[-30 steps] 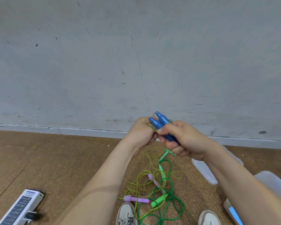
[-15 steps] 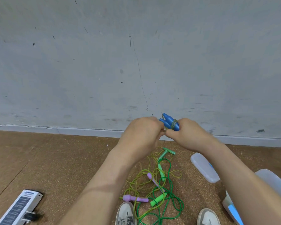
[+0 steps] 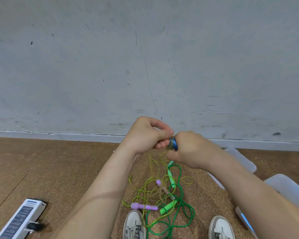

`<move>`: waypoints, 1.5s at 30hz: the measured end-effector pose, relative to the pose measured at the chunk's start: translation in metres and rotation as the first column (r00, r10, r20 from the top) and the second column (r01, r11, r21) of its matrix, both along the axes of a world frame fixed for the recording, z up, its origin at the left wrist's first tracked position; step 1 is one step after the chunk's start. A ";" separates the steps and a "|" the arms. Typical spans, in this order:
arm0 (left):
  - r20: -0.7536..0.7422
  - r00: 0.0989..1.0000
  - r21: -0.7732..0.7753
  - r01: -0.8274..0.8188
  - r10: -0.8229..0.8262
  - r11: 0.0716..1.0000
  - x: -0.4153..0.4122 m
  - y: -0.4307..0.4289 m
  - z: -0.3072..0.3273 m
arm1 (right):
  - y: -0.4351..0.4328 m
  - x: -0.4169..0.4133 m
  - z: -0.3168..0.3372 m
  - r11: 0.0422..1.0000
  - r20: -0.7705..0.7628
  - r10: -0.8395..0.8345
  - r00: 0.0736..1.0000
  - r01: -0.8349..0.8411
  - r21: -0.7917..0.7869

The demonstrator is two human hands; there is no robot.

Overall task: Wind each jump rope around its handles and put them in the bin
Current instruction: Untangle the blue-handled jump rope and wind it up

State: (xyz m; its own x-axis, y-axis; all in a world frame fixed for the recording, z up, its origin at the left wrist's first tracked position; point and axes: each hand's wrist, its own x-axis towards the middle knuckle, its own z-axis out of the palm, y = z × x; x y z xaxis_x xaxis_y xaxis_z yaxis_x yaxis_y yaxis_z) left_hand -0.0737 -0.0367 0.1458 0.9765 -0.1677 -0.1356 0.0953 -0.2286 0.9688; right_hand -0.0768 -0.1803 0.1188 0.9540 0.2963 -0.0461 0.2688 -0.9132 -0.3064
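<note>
At the middle of the frame, the right hand (image 3: 193,150) is closed round the blue handles (image 3: 173,144), which are held together end-on to the camera. The left hand (image 3: 148,133), touching it, has its fingers curled and seems to pinch the yellowish rope (image 3: 151,163) at the handles. A blurred length of that rope hangs from there toward the floor (image 3: 59,169). Some turns look wound on, so I judge this rope partly wound, with the hanging slack left to take up.

Below, just ahead of the shoes (image 3: 135,225), lies a tangle: a green rope (image 3: 193,213), green handles (image 3: 167,207), and purple handles (image 3: 143,206) amid yellow-green loops (image 3: 130,180), none of it wound. The bin (image 3: 286,187) sits at the lower right edge, and I cannot tell whether anything lies in it. Most of the task looks left to do.
</note>
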 end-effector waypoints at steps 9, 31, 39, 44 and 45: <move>-0.048 0.987 0.019 0.155 -0.154 0.988 0.003 0.007 -0.002 | -0.003 -0.005 0.002 0.999 0.029 0.039 0.999 -0.038 -0.025; 0.004 0.871 -0.033 0.491 -0.491 0.870 0.013 0.031 -0.011 | -0.004 -0.033 0.039 0.956 -0.070 0.285 0.956 -0.279 0.085; -0.115 0.955 -0.208 0.245 -0.273 0.947 0.012 0.000 -0.012 | -0.008 -0.025 0.028 0.744 -0.225 0.158 0.962 0.034 0.667; -0.113 0.978 -0.160 0.155 -0.175 0.975 0.015 -0.008 -0.017 | -0.004 -0.017 0.019 0.557 -0.340 0.105 0.935 0.228 0.799; -0.102 0.983 -0.132 0.142 -0.156 0.981 0.014 -0.010 -0.018 | -0.003 -0.015 0.018 0.541 -0.374 0.085 0.924 0.272 0.796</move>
